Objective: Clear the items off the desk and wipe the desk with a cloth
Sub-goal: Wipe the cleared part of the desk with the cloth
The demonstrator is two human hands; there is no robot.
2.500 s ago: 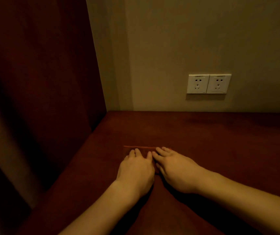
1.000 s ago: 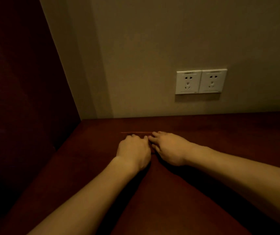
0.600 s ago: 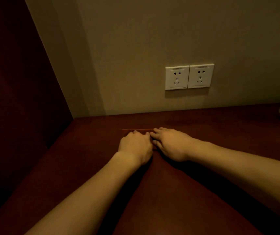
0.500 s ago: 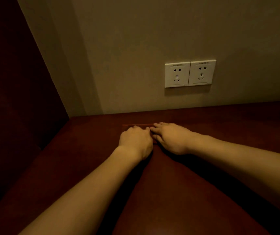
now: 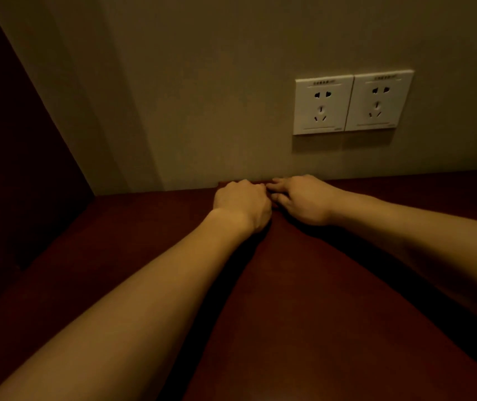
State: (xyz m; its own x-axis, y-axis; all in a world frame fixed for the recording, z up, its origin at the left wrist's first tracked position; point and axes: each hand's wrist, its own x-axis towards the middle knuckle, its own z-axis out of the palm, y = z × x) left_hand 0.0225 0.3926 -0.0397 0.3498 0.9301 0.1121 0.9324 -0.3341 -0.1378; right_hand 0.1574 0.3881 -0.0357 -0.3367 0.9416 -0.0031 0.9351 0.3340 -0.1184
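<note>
My left hand (image 5: pixel 241 202) and my right hand (image 5: pixel 301 198) lie side by side, palms down, on the dark red-brown desk (image 5: pixel 303 299), right at its back edge against the wall. Both press on a thin reddish cloth (image 5: pixel 222 184), almost the desk's colour. Only a sliver of the cloth shows past my left knuckles; the hands cover the other parts. My fingers are bent over its far edge.
A beige wall (image 5: pixel 217 96) rises directly behind the hands, with a double white socket plate (image 5: pixel 353 104) above and to the right. A dark wooden side panel (image 5: pixel 14 154) closes the desk's left end.
Both hands have slid the cloth away from me across the desk, from the middle to the back edge at the wall. The white object seen earlier at the right is out of frame.
</note>
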